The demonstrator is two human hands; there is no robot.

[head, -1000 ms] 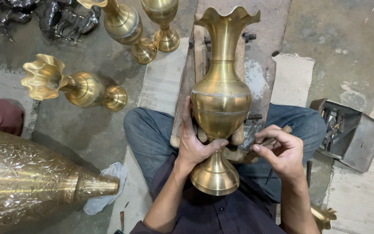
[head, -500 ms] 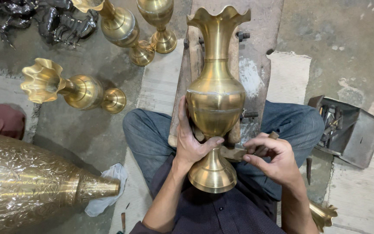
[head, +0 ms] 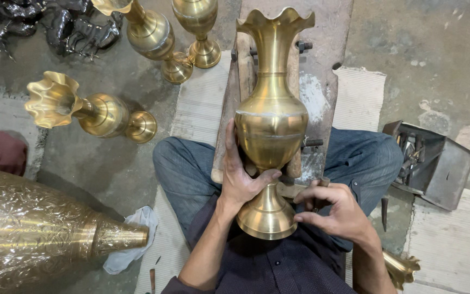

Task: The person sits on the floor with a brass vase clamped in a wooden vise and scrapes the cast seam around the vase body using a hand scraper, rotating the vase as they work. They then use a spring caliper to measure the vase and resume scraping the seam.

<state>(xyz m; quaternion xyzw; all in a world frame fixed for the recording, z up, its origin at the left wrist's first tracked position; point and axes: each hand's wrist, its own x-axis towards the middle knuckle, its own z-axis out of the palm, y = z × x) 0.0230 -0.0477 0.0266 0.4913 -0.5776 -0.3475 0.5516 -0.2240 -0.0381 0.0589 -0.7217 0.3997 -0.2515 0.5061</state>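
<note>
1. Change since the earlier frames: the brass vase (head: 271, 117) has shifted slightly left and stands a little more upright; the right hand (head: 335, 209) has drawn closer to the vase's foot, and the left hand (head: 241, 177) keeps the same hold.
2. Vase: polished brass, with a scalloped flaring mouth, slim neck, bulbous belly, narrow stem and round stepped foot. A dull band shows across the shoulder. It lies lengthwise over the seated person's lap, mouth pointing away, its belly against a wooden block (head: 235, 103) on the floor.
3. Left hand: wrapped around the lower belly and stem, palm against the side, thumb across the stem. Closed firmly on the vase.
4. Right hand: fingers curled, pinching a small dark tool (head: 322, 183); fingertips touch the foot's rim. The tool's tip cannot be made out.
5. Surroundings: a matching vase (head: 91, 111) lies on the concrete to the left, a large embossed brass vessel (head: 33, 234) sits lower left, and a metal box of tools (head: 436, 163) to the right.
</note>
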